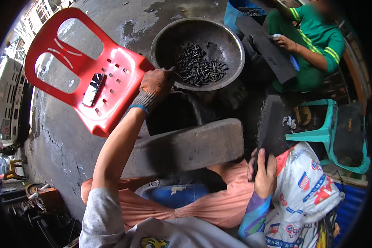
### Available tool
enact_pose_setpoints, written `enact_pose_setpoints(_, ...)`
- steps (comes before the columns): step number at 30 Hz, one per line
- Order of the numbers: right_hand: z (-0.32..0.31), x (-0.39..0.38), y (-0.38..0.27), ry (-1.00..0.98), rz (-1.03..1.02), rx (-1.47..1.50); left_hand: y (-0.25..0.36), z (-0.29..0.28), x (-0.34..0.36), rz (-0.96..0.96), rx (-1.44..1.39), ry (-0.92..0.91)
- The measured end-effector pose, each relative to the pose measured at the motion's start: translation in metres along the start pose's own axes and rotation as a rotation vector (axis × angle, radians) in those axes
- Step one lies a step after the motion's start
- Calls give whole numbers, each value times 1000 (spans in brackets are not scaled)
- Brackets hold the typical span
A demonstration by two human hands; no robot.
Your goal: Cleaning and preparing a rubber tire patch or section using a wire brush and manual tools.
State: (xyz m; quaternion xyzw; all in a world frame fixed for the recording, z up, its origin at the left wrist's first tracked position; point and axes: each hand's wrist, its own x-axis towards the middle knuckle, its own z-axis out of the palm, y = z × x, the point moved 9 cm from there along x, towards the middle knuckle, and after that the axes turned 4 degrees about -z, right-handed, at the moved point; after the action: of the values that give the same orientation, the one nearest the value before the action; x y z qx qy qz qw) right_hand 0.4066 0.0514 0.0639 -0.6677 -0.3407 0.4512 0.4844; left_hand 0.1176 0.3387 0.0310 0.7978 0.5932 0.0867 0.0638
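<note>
My left hand [156, 84], in a worn orange and grey knit glove, is closed at the near left rim of a round metal basin [158, 51]. A thin dark tip shows beyond its fingers, but what they hold is hidden. Small black cut pieces [200, 64] lie heaped in the basin. My bare right hand [264, 171] grips the lower end of a long, flat black rubber strip [270, 124], which stands tilted upward. Between my arms a thick wooden block [194, 144] lies across in front of my lap.
A red plastic chair [124, 68] with a phone [94, 89] on its seat stands at left. A co-worker in green [318, 37] sits at far right beside a dark board [268, 49] and blue container [232, 16]. A teal stool [324, 132] and white printed sack [301, 186] are at right.
</note>
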Motion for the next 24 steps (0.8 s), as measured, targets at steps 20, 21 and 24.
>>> enact_pose_setpoints(20, -31, 19, 4, 50, -25, -322, -38, 167, 129, 93, 41, -537)
enact_pose_setpoints(21, -30, 18, 4, 55, -26, -323, -35, 168, 130, 98, 41, -535)
enact_pose_setpoints(24, -20, 16, 10, -19, -30, -132, -33, 170, 135, 154, 118, -519)
